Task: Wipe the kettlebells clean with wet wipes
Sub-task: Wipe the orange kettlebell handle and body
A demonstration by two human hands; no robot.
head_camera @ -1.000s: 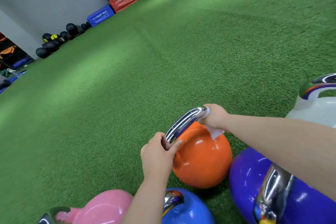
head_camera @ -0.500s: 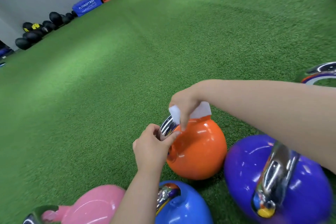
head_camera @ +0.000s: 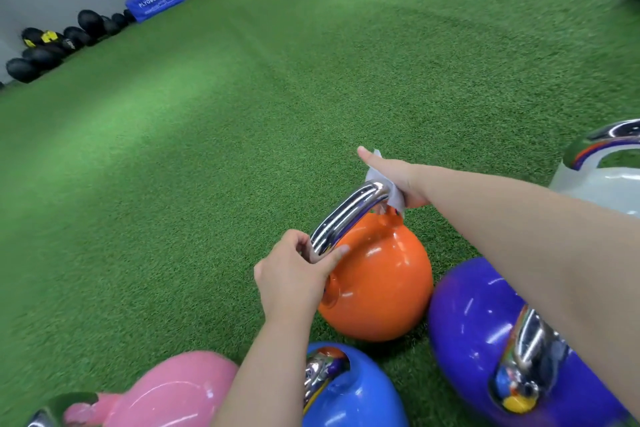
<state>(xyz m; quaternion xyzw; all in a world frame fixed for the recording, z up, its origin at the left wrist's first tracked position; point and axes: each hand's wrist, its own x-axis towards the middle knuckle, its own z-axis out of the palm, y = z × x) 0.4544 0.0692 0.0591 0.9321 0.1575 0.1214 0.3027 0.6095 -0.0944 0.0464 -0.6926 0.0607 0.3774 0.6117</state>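
Head view: glossy pink [head_camera: 166, 388], blue [head_camera: 353, 395] and purple [head_camera: 485, 333] kettlebells lie nearest; left hand [head_camera: 294, 274] still grips the near end of the round orange kettlebell's [head_camera: 377, 284] chrome handle [head_camera: 346, 215]; right hand [head_camera: 398, 180], since 0.5 s ago, has slid the white wet wipe [head_camera: 393, 196] to the far end, pinching it, forefinger extended; green turf [head_camera: 311, 80] beyond.

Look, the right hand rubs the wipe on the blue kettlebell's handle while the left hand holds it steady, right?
Not quite. In the head view the right hand presses the wipe on the orange kettlebell, not the blue one. The left hand does hold that handle.
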